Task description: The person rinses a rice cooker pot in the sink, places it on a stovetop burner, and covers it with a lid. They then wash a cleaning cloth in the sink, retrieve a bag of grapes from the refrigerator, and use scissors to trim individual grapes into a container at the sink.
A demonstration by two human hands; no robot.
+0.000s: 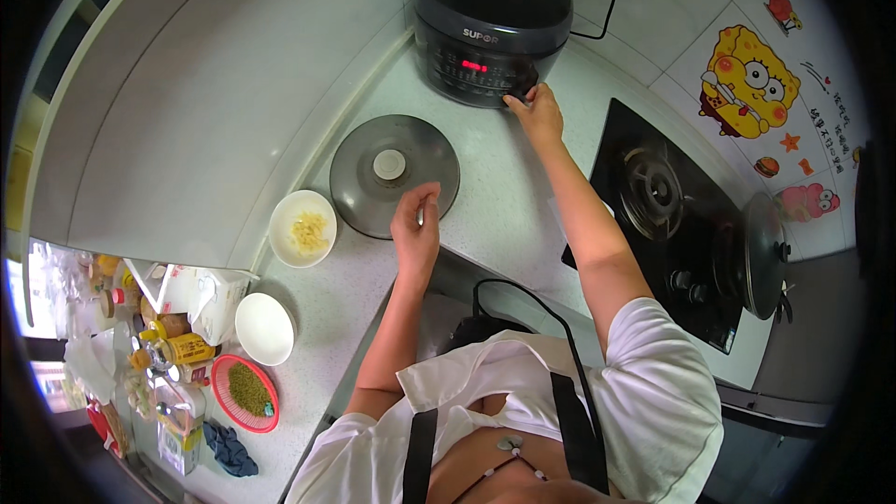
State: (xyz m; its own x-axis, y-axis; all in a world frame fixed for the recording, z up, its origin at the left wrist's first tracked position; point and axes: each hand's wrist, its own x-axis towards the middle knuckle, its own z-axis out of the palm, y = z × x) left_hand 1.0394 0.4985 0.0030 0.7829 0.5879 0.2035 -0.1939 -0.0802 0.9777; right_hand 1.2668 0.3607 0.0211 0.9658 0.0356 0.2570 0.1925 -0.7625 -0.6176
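A dark electric pressure cooker (pixel 495 0) stands against the back wall, its lid on and red characters lit on its front panel. My right hand (pixel 539 117) reaches to the lower right of that panel, thumb and fingers closed at a dark knob-like part (pixel 525 82). My left hand (pixel 416 229) is held over the near right rim of a round grey pot lid (pixel 359 182) with a pale knob. Its fingers are curled; a small pale or shiny bit shows at them, too little to name. Beside the lid sits a white bowl (pixel 279 230) with chopped pale yellow pieces.
A black gas hob (pixel 653 252) with a lidded pan (pixel 763 257) is at right. To the left stand a white bowl (pixel 265 329), a red basket (pixel 220 383) of green beans, a dark cloth (pixel 230 450) and several bottles (pixel 187 349). A sink (pixel 448 280) lies before me.
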